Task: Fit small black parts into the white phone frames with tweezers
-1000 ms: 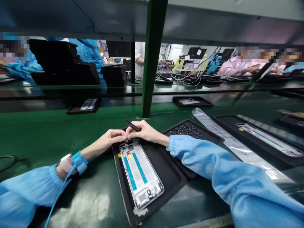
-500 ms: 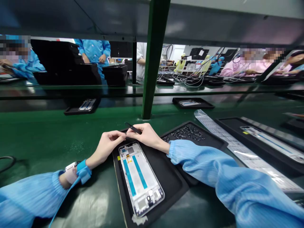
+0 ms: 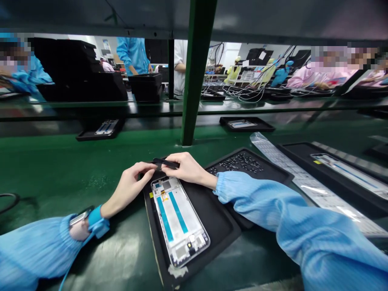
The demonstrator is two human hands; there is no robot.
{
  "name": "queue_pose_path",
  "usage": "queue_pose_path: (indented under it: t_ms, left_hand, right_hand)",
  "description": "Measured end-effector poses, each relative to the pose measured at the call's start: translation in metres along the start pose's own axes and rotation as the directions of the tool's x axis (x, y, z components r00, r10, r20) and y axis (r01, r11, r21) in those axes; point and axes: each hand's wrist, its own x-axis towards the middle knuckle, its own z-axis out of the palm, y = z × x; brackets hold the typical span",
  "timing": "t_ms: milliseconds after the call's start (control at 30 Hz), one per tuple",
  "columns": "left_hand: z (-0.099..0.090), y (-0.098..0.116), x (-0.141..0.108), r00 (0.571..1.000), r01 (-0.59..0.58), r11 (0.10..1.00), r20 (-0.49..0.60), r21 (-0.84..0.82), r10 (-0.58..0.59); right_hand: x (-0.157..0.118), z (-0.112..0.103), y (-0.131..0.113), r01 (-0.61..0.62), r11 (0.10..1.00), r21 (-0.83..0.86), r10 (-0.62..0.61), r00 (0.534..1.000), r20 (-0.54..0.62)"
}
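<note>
My right hand (image 3: 189, 169) grips black tweezers (image 3: 166, 163), which lie nearly level and point left, over the far end of a black tray (image 3: 216, 226). Close to the tweezer tip, the thumb and forefinger of my left hand (image 3: 129, 186) come together; anything between them is too small to make out. Below both hands, a silver phone frame (image 3: 177, 214) with two blue strips and a small orange flex cable lies in the tray. A second black tray (image 3: 275, 178), with many tiny black parts (image 3: 242, 161) on it, sits partly under my right forearm.
A long clear plastic strip (image 3: 306, 186) runs along the right, beside another tray (image 3: 291, 155) holding a phone frame (image 3: 351, 173). Two more trays lie farther back, left (image 3: 87, 135) and right (image 3: 263, 126). A green post (image 3: 194, 81) rises ahead. Co-workers sit and stand beyond.
My left hand has shifted a little left, its fingertips farther from my right hand's. The tweezers have swung to lie flatter, tip leftward. The view has tipped down slightly.
</note>
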Motion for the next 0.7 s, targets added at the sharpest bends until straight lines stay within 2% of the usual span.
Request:
queue_pose_path:
  t_ms: [133,233,467,700]
  left_hand:
    - [-0.012,0.005,-0.019,0.993,-0.114,0.97,0.062,0.214,0.103]
    - [-0.013,0.014,-0.024,0.983,-0.181,0.934,0.096,0.309,0.158]
    - [-0.009,0.015,-0.019,0.979,-0.188,0.926,0.139,0.327,0.149]
    - [-0.009,0.011,-0.019,0.977,-0.203,0.923,0.129,0.328,0.169]
  right_hand:
    - [0.001,0.002,0.005,0.08,0.996,0.046,-0.087,0.984,0.159]
    - [0.003,0.006,0.007,0.098,0.993,0.059,-0.109,0.97,0.219]
    - [0.005,0.008,0.007,0.023,0.996,0.087,-0.042,0.973,0.227]
    - [0.005,0.01,0.009,0.067,0.996,0.065,-0.08,0.971,0.225]
